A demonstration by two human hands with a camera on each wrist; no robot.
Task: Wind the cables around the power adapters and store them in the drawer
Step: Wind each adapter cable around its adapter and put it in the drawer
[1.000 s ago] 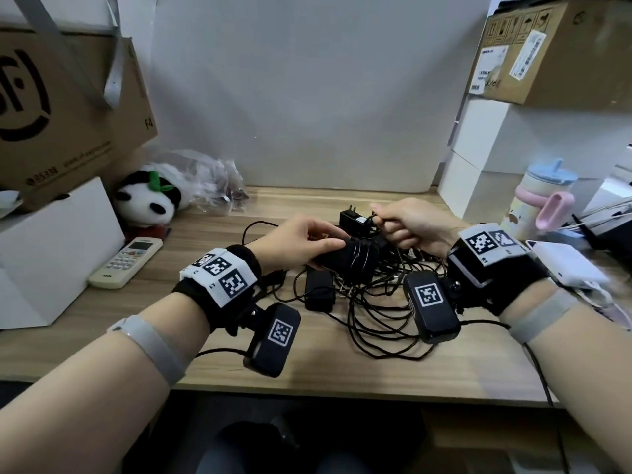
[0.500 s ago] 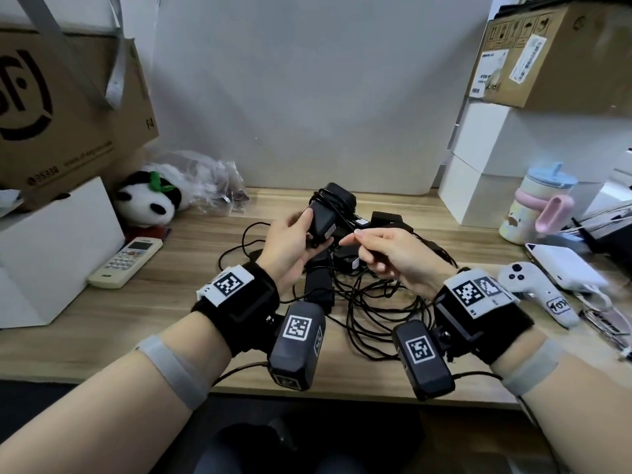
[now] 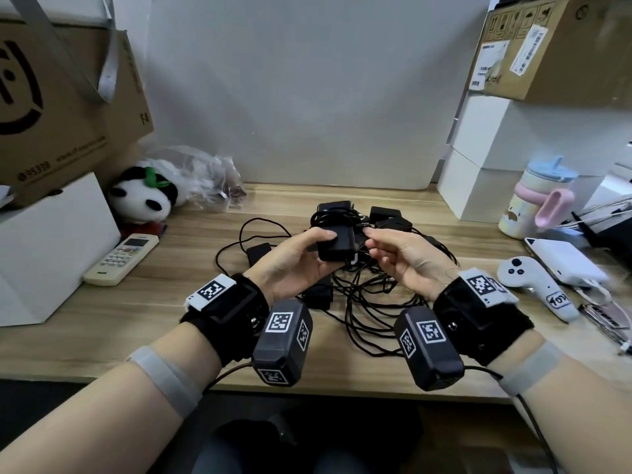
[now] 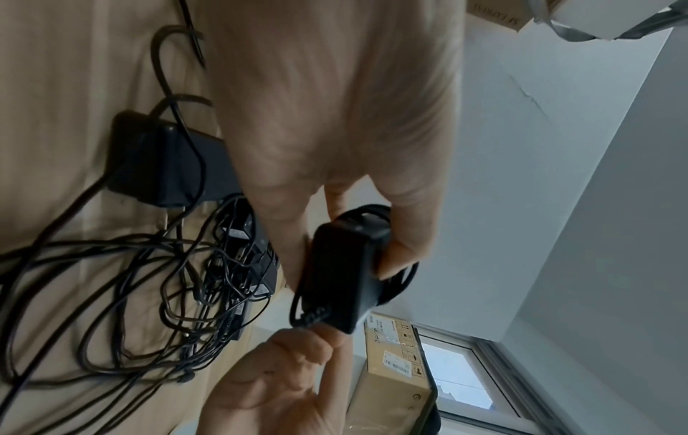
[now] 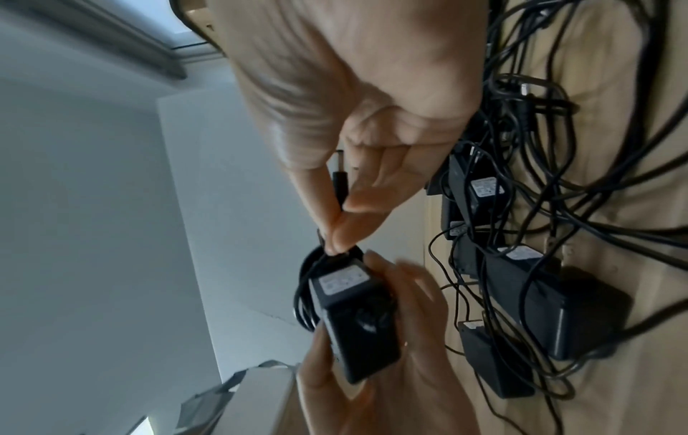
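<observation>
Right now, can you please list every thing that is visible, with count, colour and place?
held adapter: one, black, cable wound around it, above the desk
loose adapters: several, black, tangled in cables at the desk's middle
desk: one, light wood
panda plush: one, black and white, rear left
remote control: one, white, left
cardboard boxes: two, brown, left and upper right
white boxes: three, one left, two stacked right
cup: one, blue lid, pink handle, right
game controller: one, white, right
left hand: grips the held adapter
right hand: fingers pinch the cable end
</observation>
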